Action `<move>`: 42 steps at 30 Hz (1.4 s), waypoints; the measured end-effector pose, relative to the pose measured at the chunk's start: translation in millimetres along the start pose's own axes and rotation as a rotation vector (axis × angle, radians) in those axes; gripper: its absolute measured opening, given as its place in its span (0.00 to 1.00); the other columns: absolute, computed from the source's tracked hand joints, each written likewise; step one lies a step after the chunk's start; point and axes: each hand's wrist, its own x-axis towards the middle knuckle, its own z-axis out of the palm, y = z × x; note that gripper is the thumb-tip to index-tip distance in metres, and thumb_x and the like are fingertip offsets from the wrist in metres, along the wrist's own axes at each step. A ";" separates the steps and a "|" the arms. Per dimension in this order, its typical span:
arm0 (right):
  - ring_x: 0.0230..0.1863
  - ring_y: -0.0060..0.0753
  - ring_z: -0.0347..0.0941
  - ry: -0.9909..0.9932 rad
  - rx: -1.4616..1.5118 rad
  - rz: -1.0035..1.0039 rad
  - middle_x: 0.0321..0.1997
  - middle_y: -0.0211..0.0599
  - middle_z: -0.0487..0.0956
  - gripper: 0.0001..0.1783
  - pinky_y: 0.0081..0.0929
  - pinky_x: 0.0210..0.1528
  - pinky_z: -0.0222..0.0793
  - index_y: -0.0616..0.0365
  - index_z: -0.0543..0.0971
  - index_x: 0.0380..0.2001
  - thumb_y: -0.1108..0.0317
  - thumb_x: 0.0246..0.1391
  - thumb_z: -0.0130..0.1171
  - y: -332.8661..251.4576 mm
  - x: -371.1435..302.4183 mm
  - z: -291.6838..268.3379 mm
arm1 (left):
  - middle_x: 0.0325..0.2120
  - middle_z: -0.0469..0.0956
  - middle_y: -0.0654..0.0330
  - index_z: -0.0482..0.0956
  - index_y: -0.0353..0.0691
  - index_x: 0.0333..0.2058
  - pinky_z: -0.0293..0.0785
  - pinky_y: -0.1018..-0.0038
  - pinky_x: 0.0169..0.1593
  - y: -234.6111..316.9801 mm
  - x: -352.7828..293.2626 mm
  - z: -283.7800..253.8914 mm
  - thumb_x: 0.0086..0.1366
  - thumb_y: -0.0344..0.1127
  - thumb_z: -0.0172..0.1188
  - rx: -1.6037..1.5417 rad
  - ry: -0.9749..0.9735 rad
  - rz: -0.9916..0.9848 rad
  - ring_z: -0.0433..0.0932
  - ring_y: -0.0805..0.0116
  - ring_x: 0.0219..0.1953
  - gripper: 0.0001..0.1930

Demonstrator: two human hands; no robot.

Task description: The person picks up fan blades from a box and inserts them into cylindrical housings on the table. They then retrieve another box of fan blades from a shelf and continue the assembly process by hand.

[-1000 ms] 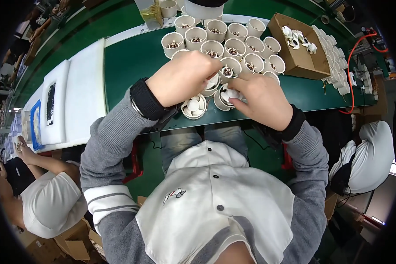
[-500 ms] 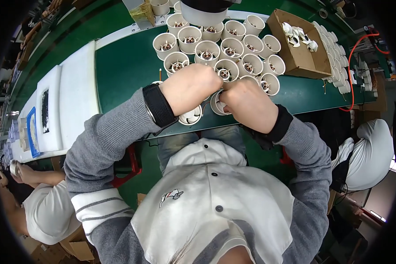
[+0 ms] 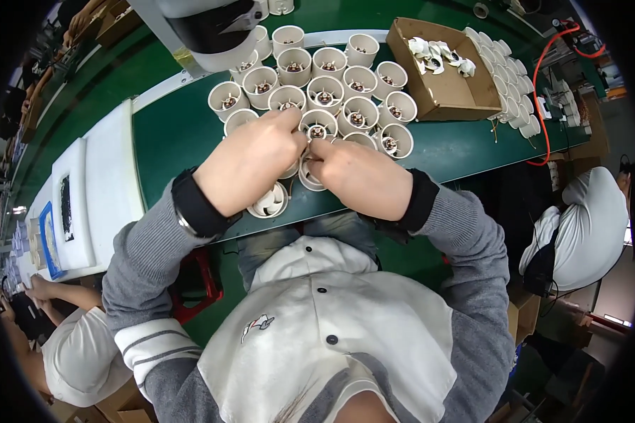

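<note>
My left hand (image 3: 257, 158) and my right hand (image 3: 363, 176) meet over a white cup-shaped housing (image 3: 310, 178) near the table's front edge. The fingers of both are closed, fingertips nearly touching, and whatever they pinch is hidden behind them. Left of that housing stands another white housing with a white bladed fan wheel (image 3: 269, 202) inside it. Just beyond my fingers, several white round housings with copper-wound motor cores (image 3: 317, 132) stand upright, packed closely together.
A cardboard box (image 3: 466, 95) with white fan wheels (image 3: 441, 55) lies beyond the housings, with more stacked housings (image 3: 508, 84) to its right. A dark-and-white machine head (image 3: 219, 32) overhangs the far side. White foam boards (image 3: 102, 190) lie left; seated people (image 3: 578, 236) flank me.
The whole view has shifted, so the table and housings appear farther left. My hands stay closed together over the front housing, with the left hand's knuckles slightly turned.
</note>
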 end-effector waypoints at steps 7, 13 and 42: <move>0.29 0.39 0.72 0.193 0.105 0.188 0.28 0.41 0.74 0.08 0.26 0.30 0.67 0.62 0.77 0.28 0.77 0.40 0.57 57.0 -70.3 -89.9 | 0.19 0.71 0.54 0.73 0.34 0.24 0.69 0.67 0.29 40.0 101.7 -21.9 0.45 0.26 0.59 -0.223 0.300 0.059 0.72 0.57 0.23 0.05; 0.27 0.34 0.73 -0.139 -0.033 0.384 0.25 0.39 0.77 0.09 0.27 0.29 0.67 0.61 0.78 0.29 0.73 0.39 0.59 182.4 -72.5 -93.8 | 0.24 0.77 0.48 0.79 0.34 0.26 0.75 0.69 0.33 20.1 248.6 5.4 0.43 0.35 0.61 0.090 -0.036 -0.030 0.78 0.57 0.28 0.12; 0.30 0.41 0.74 -0.176 -0.317 0.561 0.26 0.44 0.76 0.15 0.33 0.33 0.70 0.59 0.78 0.26 0.59 0.35 0.62 239.3 -88.6 -56.8 | 0.21 0.76 0.54 0.77 0.40 0.24 0.71 0.65 0.32 -60.3 323.1 124.6 0.40 0.27 0.59 0.107 -0.373 0.278 0.75 0.55 0.27 0.08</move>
